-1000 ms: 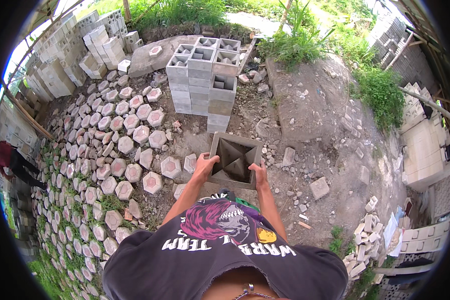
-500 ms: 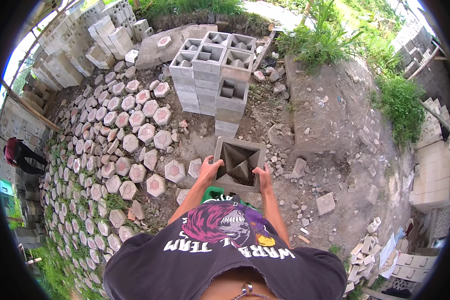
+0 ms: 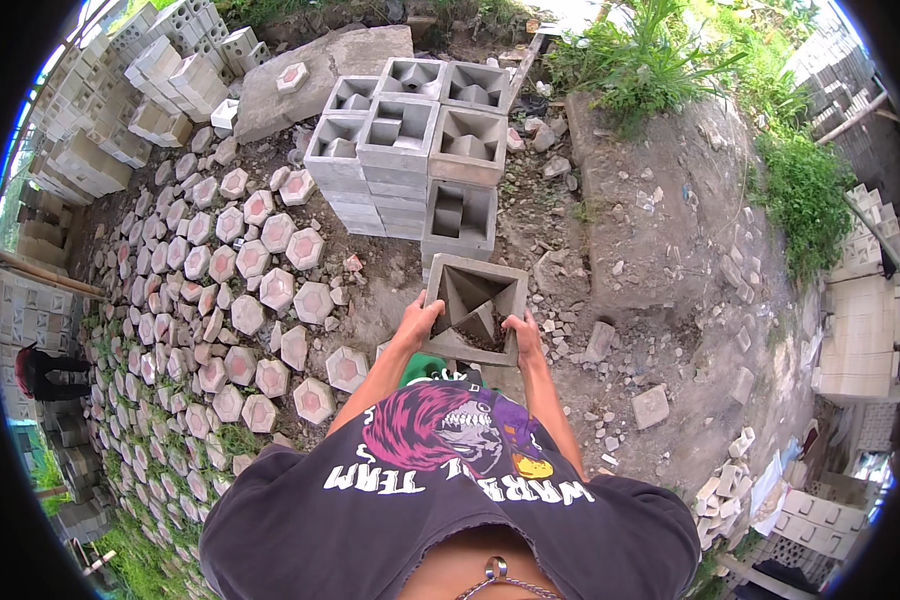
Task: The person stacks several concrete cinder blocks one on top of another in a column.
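I hold a square grey concrete vent block (image 3: 475,298) with a hollow, star-like inside in front of my body. My left hand (image 3: 420,322) grips its near left edge and my right hand (image 3: 522,330) grips its near right edge. Just beyond the block stands a stack of like grey blocks (image 3: 410,140), several layers high, with a lower single-column stack (image 3: 462,215) closest to the held block.
Hexagonal pavers with pink centres (image 3: 260,290) cover the ground to the left in rows. Rubble and loose stones (image 3: 650,405) lie on bare dirt at right. Pale blocks (image 3: 160,80) are piled far left. A person in red (image 3: 35,370) bends at the left rim.
The stack of blocks has come closer and lower in view as I moved toward it carrying the block. Both hands keep the same hold.
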`<state>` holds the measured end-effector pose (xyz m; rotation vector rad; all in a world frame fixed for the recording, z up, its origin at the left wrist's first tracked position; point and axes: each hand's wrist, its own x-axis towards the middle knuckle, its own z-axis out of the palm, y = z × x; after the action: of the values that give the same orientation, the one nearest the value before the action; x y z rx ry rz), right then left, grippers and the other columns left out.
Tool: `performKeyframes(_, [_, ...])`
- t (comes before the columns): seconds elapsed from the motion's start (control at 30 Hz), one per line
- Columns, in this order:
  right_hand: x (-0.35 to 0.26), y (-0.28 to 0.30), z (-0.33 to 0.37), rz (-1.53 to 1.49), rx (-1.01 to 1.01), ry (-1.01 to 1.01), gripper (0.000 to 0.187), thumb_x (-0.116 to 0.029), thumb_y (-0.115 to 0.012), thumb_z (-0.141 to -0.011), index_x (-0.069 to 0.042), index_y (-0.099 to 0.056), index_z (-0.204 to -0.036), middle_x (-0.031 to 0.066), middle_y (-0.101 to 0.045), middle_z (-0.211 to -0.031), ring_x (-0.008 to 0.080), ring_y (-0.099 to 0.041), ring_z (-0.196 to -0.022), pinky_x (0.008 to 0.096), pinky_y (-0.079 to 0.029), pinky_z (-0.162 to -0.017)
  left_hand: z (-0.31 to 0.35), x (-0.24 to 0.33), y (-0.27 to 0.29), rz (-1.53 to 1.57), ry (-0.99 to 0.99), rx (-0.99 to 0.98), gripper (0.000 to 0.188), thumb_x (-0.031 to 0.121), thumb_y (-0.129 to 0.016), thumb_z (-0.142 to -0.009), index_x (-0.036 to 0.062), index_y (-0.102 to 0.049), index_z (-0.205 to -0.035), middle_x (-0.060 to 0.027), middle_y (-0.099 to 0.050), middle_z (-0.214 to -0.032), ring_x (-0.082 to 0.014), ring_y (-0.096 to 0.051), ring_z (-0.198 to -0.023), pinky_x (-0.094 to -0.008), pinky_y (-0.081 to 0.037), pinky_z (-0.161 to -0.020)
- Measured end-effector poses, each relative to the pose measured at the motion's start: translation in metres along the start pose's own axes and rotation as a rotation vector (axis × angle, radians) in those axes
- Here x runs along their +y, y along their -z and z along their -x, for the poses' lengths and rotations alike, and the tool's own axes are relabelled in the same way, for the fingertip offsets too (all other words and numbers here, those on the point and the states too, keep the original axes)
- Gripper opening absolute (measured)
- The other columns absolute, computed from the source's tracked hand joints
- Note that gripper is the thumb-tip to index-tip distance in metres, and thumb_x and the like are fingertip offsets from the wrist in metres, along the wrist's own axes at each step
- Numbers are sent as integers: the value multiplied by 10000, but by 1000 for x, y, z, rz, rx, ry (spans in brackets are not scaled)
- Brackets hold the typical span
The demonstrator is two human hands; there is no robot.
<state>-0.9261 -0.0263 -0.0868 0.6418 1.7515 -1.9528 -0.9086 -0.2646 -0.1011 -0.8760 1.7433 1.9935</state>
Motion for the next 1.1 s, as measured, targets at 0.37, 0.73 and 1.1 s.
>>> performKeyframes(0.37, [-42,-46,-93,-68,3,66,675,-88,-609,-619,-3,-508,-1281,84,-619,-962,176,-568,-780,287,-472,-700,-68,79,16,-77,41,-83,595,12,-538,-622,81,-542,-1214,-74,-629,-969,-183,-569,-859,-312,-476,-741])
performKeyframes(0.73, [-60,-54,-178,-63,16,-106,473,-89,-601,-603,-62,-618,-1075,36,-589,-809,150,-531,-708,274,-428,-636,-141,110,5,-162,-4,61,680,-3,-537,-586,117,-572,-1254,-54,-616,-914,-160,-547,-804,-287,-471,-694])
performKeyframes(1.1, [-67,-50,-246,24,-34,-89,670,-112,-626,-573,-81,-606,-1242,34,-634,-914,134,-554,-781,267,-459,-711,-198,114,-4,-124,17,74,750,2,-552,-592,87,-504,-1335,-10,-588,-835,-123,-514,-699,-267,-442,-604])
